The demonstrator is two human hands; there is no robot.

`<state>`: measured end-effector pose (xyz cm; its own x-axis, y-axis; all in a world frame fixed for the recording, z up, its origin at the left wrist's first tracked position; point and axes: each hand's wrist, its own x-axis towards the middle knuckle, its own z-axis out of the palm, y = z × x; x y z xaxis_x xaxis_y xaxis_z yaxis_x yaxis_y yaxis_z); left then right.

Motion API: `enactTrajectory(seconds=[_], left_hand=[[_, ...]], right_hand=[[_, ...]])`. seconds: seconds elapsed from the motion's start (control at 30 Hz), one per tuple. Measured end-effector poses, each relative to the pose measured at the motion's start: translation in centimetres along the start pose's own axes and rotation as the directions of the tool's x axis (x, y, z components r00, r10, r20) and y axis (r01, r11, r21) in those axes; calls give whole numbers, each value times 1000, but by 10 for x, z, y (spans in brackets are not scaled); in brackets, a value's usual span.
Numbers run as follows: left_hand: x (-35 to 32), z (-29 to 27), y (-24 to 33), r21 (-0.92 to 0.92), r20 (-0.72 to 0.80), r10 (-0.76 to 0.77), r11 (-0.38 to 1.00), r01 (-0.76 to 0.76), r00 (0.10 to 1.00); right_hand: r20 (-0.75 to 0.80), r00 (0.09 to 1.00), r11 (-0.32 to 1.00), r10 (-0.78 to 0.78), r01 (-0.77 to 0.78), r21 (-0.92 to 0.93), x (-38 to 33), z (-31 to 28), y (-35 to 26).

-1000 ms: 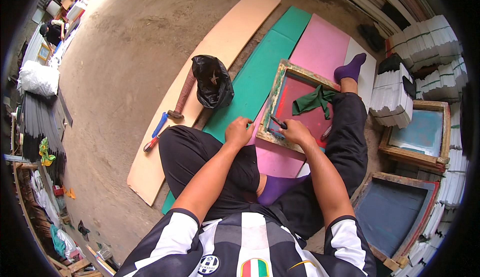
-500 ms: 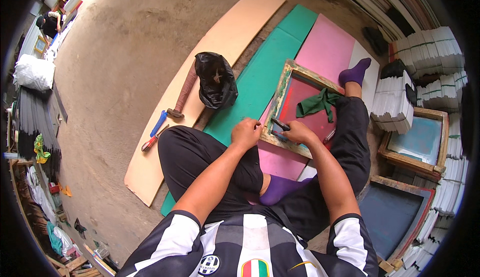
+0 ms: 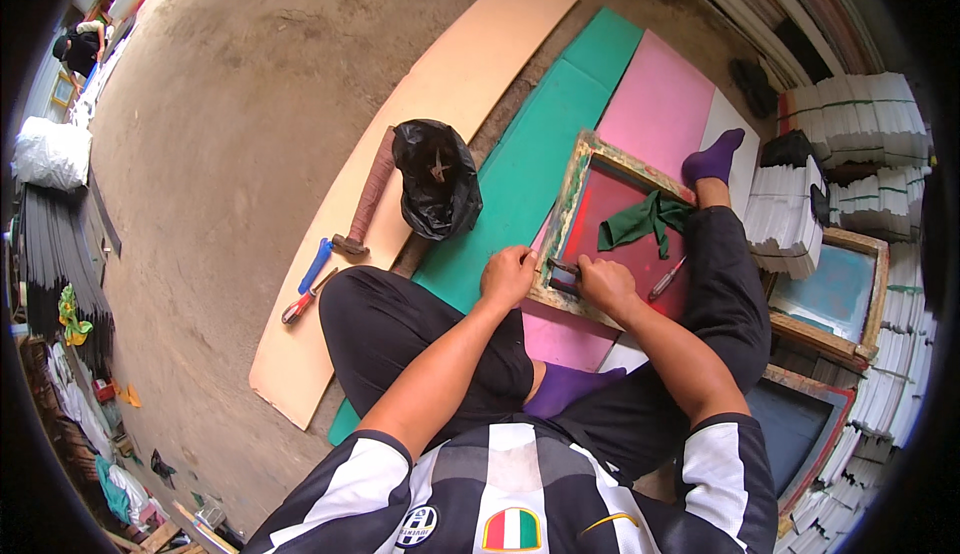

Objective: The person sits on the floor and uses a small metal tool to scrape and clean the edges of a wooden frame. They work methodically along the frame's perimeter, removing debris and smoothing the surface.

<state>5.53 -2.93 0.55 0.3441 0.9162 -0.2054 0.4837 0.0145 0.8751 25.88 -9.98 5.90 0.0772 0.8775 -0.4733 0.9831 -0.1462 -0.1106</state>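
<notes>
Clearly well used, the wooden frame (image 3: 571,194) lies flat on the pink board (image 3: 660,89), its left side close to that board's left edge. Its rails are worn and blotched with cream, yellow, green and dark smears, so that little plain wood shows. The panel inside (image 3: 615,194) is a dull maroon, with a brighter red streak along its left side and a greyish band toward the far left corner. A crumpled green cloth (image 3: 640,226) covers part of the panel by the frame's right edge, and a screwdriver (image 3: 667,279) with a red and pale handle lies nearer, beside the person's dark trouser leg (image 3: 720,274).

At the frame's near left corner, the right hand (image 3: 607,286) is closed around a dark tool (image 3: 565,267), whose kind I cannot make out. The left hand (image 3: 508,276) is at the outer side of the same corner, fingers curled in and thumb close to forefinger; whether it grips the rail or something small, I cannot tell.
</notes>
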Motion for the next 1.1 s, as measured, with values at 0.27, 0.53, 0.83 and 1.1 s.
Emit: enactTrajectory(seconds=[0.27,0.53,0.83,1.1], left_hand=[[1,-12,-11,-389,286,-260,848,360,922],[-7,-21,-3,-534,363,-476,598,598,801],[-15,-48,-5,268,-148,-341,890,369,928],[-15,-45,-1,385,-220,-273,858,341,936]], right_hand=[[-161,972,985,-172,167,-46,-9,-5,-19],[-40,950,949,-308,310,48,-17,-20,-18],[292,935,735,-203,-52,676,5,-27,35],[304,920,816,-247,28,578,33,-20,46]])
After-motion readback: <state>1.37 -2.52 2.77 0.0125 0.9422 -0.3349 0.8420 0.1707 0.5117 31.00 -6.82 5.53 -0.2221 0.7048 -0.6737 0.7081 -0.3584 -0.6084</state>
